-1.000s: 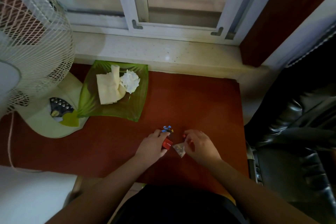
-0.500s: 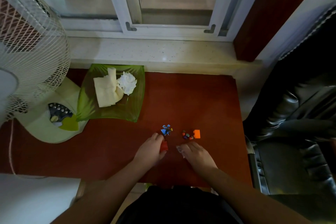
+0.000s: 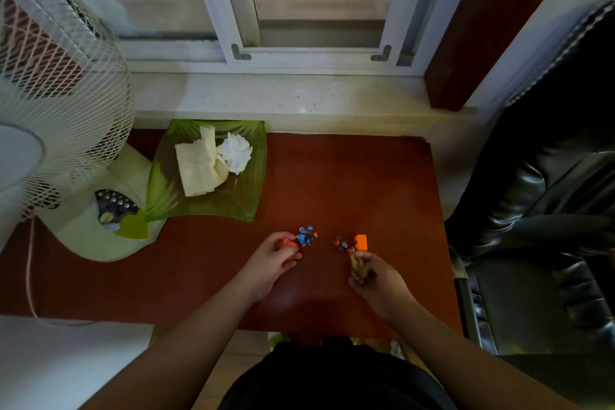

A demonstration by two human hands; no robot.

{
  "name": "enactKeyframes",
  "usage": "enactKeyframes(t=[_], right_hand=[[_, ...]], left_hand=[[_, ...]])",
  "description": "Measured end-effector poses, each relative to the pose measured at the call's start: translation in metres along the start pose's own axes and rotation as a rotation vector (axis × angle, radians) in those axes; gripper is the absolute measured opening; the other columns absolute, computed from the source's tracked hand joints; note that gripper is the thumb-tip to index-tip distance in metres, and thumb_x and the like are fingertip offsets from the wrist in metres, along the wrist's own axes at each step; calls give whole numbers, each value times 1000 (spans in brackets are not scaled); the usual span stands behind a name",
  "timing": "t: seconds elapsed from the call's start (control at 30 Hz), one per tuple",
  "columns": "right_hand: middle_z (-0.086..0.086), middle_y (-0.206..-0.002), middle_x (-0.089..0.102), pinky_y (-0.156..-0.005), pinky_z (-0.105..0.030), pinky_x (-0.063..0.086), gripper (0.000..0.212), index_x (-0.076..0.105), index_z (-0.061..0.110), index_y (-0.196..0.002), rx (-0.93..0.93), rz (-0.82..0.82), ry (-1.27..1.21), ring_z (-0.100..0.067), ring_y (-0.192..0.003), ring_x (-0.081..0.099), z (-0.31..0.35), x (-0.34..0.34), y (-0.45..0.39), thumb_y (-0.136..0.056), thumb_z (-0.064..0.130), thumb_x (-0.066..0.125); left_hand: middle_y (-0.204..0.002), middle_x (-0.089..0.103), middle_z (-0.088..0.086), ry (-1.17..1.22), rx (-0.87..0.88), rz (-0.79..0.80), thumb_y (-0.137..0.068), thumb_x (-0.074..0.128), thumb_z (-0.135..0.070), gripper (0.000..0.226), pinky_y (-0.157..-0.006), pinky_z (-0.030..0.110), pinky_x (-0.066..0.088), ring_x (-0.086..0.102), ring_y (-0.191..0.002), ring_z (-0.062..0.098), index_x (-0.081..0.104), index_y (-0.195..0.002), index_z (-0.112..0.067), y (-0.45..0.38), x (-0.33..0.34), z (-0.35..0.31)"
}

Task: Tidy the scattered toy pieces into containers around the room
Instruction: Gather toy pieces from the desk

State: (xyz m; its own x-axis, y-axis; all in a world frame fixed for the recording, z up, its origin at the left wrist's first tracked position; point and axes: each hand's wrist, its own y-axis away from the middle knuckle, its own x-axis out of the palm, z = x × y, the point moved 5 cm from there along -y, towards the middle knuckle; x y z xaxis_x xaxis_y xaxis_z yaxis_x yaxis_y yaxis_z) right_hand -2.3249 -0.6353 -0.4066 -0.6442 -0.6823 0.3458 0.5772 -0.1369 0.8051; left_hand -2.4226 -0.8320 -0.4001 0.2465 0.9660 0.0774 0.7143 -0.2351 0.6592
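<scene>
Since the earlier frames the right hand (image 3: 374, 273) has pulled back toward the table's near edge with a small crumpled, brownish clear bag (image 3: 357, 268) pinched in its fingers, and the beads and block it covered a second ago are now bare on the table. The left hand (image 3: 271, 258) has shifted toward the left, its fingers curled round a red toy piece (image 3: 287, 242).

Just beyond the left hand, touching or nearly touching its fingertips, lies a blue puzzle piece (image 3: 306, 236). Just beyond the right hand sits a small cluster of coloured beads (image 3: 342, 244), with an orange block (image 3: 361, 241) beside it on the right. All lie in the near half of the red table (image 3: 349, 183).

These pieces look light and hard. The beads would likely roll and are best scooped together; the flat puzzle piece probably needs lifting by an edge; the block offers flat sides to pinch. The bag is limp and will need holding open.

Farther off, at the table's far left, a green dish (image 3: 253, 190) holds folded and crumpled tissue (image 3: 213, 163), beside a white fan (image 3: 60, 93).
</scene>
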Motion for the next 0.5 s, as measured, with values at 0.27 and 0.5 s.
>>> enactKeyframes(t=[0.27, 0.5], right_hand=[[-10, -72, 47, -48, -29, 38, 21, 48, 8, -73, 116, 5, -201, -21, -61, 43, -1, -13, 3, -89, 9, 35], [-2, -57, 30, -35, -23, 20, 21, 50, 8, -77, 86, -9, 1, -13, -42, 24, -2, -24, -2, -92, 11, 36]], left_hand=[[-64, 44, -1, -42, -111, -110, -92, 58, -27, 27, -59, 27, 41, 45, -58, 10, 48, -68, -22, -10, 3, 0], [-71, 57, -10, -968, 314, -199, -83, 69, -37, 18, -58, 24, 37, 58, -70, 13, 61, -95, -27, -22, 15, -19]])
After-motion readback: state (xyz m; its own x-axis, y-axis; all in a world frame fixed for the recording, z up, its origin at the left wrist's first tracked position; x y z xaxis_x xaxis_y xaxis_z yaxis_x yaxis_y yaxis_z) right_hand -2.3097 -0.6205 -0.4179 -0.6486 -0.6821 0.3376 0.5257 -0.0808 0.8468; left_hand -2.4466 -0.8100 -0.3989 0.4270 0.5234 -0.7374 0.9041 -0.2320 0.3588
